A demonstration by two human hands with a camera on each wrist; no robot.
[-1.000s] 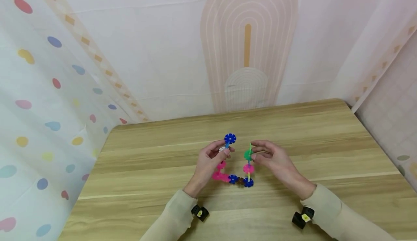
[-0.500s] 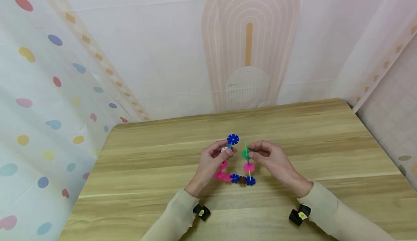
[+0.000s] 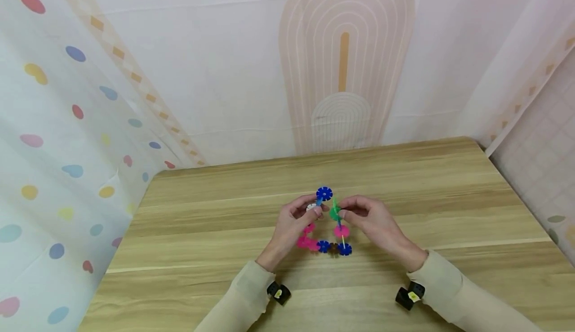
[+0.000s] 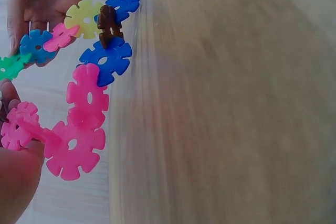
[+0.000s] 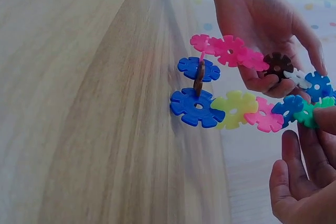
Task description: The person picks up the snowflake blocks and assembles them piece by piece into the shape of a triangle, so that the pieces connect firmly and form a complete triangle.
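Wooden table [image 3: 449, 197] under my work; arch-printed backdrop [image 3: 346, 72] behind table, dotted curtain [image 3: 67, 122] left of table.

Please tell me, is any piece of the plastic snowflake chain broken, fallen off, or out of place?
Nothing stands out. The chain hangs as one U-shaped loop between the left hand and the right hand, its bottom near the table. The discs seen look whole, and none lies loose.

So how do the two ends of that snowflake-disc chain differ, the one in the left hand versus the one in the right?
The left hand pinches an end topped by a blue disc over a white one; pink discs hang below it. The right hand pinches an end with a green disc, with pink and yellow beneath. Both ends are raised, joined at the table.
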